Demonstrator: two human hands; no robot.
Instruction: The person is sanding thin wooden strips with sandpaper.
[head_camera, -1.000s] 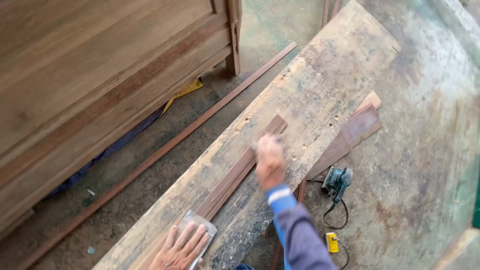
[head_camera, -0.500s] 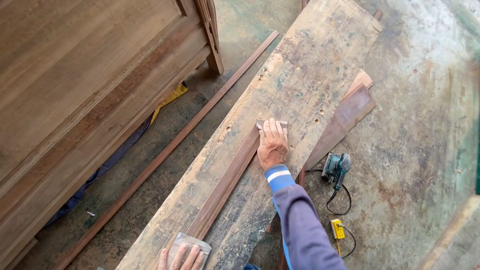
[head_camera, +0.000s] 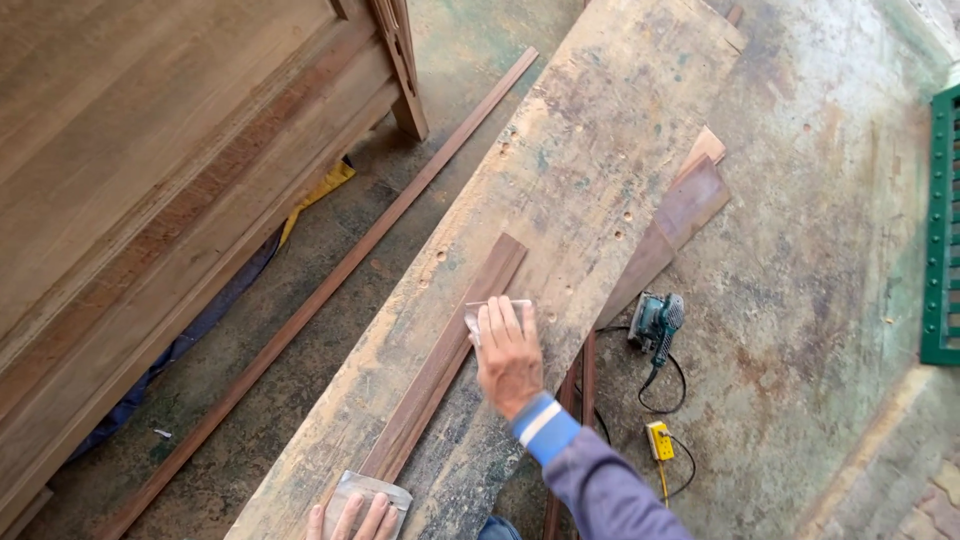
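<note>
A long dark wooden strip (head_camera: 450, 350) lies along a worn workbench plank (head_camera: 590, 140). My right hand (head_camera: 508, 355) presses a small sheet of sandpaper (head_camera: 478, 312) flat on the strip at about its middle. My left hand (head_camera: 352, 518) shows only its fingers at the bottom edge, resting on a second pale sheet of sandpaper (head_camera: 368, 492) at the strip's near end. The far end of the strip is bare.
A large wooden panel (head_camera: 150, 170) stands at the left. A thin batten (head_camera: 330, 290) lies on the floor beside it. Right of the bench lie offcut boards (head_camera: 670, 225), a green power sander (head_camera: 652, 322) with its cord and a yellow plug (head_camera: 658, 440). A green grille (head_camera: 940, 220) is at far right.
My right hand has slid the sandpaper back along the strip from its far end toward me. The left hand has stayed on its sheet, and the view has shifted slightly.
</note>
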